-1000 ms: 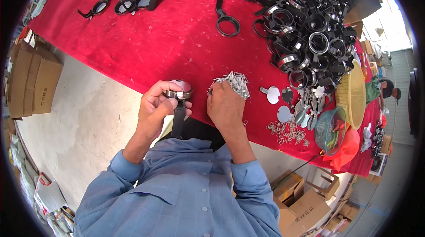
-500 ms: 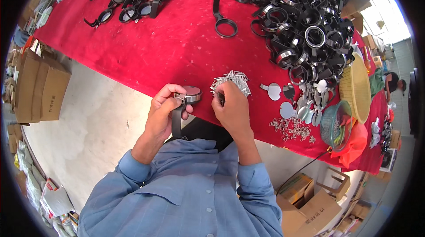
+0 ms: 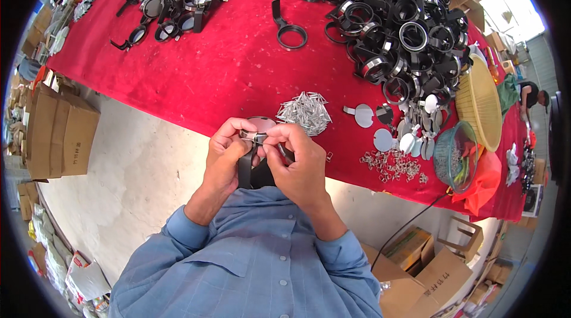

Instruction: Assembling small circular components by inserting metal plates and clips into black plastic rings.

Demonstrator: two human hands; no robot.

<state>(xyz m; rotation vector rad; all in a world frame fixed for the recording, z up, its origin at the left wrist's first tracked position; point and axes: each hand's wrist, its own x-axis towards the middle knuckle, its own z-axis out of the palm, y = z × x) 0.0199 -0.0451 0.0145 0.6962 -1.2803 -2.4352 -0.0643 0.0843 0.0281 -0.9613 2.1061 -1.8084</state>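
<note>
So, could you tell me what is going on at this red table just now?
A person in a blue shirt holds a black-handled round lens frame at the table's near edge. The left hand grips it while the right hand pinches at its metal rim. Just beyond lie a heap of small metal strips, some round discs and a big pile of black ring frames on the red table.

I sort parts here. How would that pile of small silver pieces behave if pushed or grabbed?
The silver pile is loose thin metal strips, so a push would probably scatter them. Each looks light and stiff. They seem smooth, likely slipping from a pinch.
</note>
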